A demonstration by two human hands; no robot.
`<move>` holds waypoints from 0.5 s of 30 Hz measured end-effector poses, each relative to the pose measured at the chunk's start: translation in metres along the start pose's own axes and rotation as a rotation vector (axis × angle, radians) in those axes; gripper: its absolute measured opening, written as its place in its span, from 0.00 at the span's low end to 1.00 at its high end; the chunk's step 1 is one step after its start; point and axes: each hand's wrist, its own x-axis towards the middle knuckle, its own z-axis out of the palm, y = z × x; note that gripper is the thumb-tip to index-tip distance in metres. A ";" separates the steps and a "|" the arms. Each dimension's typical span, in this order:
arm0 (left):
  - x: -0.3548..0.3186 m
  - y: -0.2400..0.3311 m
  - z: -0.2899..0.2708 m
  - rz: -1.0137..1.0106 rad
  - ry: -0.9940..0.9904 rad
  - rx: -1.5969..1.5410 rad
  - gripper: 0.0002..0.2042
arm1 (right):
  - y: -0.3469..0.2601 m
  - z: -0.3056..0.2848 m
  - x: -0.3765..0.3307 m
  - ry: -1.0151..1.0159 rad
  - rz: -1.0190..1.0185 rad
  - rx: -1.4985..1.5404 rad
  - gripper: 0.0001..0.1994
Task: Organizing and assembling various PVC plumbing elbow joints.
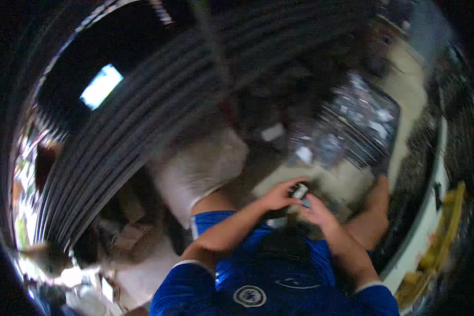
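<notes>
I see both hands meeting in front of my blue shirt [268, 268]. My left hand [280, 196] curls over a small black-and-white object [300, 190], too blurred to name, and my right hand [315, 210] closes on it from below. I judge I'm mid-adjustment on it; the next move calls for a steady two-handed grip. A large ribbed tyre [158, 105] arcs to my left.

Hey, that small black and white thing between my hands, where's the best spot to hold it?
Likely by its two ends: the small black and white object lies between the left hand and right hand, so pinch from both sides. Its exact shape is too blurred to tell.
</notes>
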 end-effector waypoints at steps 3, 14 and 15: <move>0.000 0.015 0.002 0.015 -0.064 -0.110 0.42 | -0.010 -0.002 -0.002 -0.080 0.107 0.029 0.12; 0.015 -0.017 -0.034 0.012 0.441 -0.114 0.45 | -0.040 0.030 0.015 0.196 -0.666 -0.757 0.18; 0.014 -0.024 -0.036 0.004 0.401 -0.197 0.44 | -0.037 0.019 0.019 0.174 -0.636 -0.819 0.18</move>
